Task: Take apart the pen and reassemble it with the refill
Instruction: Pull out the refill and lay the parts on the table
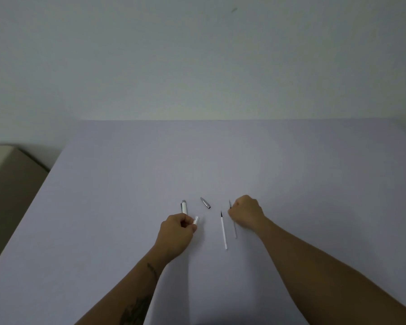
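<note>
pen apart on table (127,184) | left hand (176,233) pinches white barrel (195,220), far-left of white refill (223,231) | clip end (184,206) just past left hand | metal tip (205,202) beyond refill | right hand (245,213) fisted around thin grey refill (234,227), just right of white one

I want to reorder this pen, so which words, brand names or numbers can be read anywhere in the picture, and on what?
None can be read.
Pen barrel: no print shows at this size.
White refill: plain white, no marking.
Metal tip cone: no marking visible.
Table: blank.
</note>
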### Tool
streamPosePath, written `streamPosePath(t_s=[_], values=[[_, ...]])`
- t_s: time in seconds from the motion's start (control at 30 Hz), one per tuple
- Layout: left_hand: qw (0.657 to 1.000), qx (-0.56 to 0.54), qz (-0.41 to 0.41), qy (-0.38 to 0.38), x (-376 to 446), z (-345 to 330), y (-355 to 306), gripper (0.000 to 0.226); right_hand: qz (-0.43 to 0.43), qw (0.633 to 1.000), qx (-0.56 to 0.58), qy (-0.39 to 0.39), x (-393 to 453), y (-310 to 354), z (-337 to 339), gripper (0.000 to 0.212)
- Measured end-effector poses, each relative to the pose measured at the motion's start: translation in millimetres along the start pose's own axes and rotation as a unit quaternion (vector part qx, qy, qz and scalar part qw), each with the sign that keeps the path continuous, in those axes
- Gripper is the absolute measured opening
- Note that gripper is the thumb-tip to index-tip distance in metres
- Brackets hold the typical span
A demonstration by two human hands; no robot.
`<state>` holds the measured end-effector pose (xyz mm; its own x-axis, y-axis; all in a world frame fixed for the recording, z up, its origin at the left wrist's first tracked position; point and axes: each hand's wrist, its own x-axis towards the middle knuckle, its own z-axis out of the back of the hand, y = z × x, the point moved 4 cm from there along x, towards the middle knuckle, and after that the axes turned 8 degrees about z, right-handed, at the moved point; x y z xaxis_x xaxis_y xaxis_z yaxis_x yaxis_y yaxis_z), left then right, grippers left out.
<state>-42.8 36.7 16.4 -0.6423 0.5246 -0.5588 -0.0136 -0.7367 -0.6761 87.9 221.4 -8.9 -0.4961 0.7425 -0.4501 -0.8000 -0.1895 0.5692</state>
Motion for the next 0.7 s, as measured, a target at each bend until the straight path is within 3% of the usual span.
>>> streamPosePath(t_s=[0.27, 0.7], values=[[1.000, 0.014, 0.009, 0.006, -1.9, -6.2, 9.1, 0.010, 0.017, 0.996, -0.088, -0.019, -2.4, -11.5, -21.5, 0.024], [1.000, 0.010, -0.002, 0.007, 1.5, -2.1, 12.8, 0.013, 0.071, 0.978, -0.188, -0.047, -27.6, 7.3, -52.4, 0.008]])
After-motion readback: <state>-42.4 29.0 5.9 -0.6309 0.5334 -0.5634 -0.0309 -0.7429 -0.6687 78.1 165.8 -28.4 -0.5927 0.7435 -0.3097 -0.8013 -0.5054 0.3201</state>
